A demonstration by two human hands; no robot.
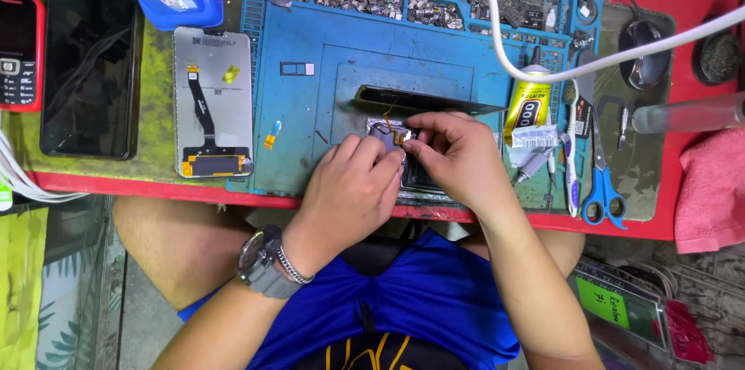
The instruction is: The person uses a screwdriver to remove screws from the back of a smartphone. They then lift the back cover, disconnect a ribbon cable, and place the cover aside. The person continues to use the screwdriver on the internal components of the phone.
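An opened phone body (384, 131) with an orange flex cable lies on the blue repair mat (310, 106) near the table's front edge. My left hand (349, 188) rests on the phone's near side, fingers curled over it. My right hand (454, 154) pinches the small flex cable part at the phone's top, thumb and forefinger together. A detached dark screen panel (423, 100) stands on edge just behind the phone. Most of the phone is hidden under both hands.
A spare display with flex cable (212, 102) lies face down left of the mat, beside a black phone (89, 71) and a red keypad phone (17, 52). A glue tube (528, 110), toothbrush (570, 153) and blue scissors (601, 180) lie right. Mat trays hold several small parts.
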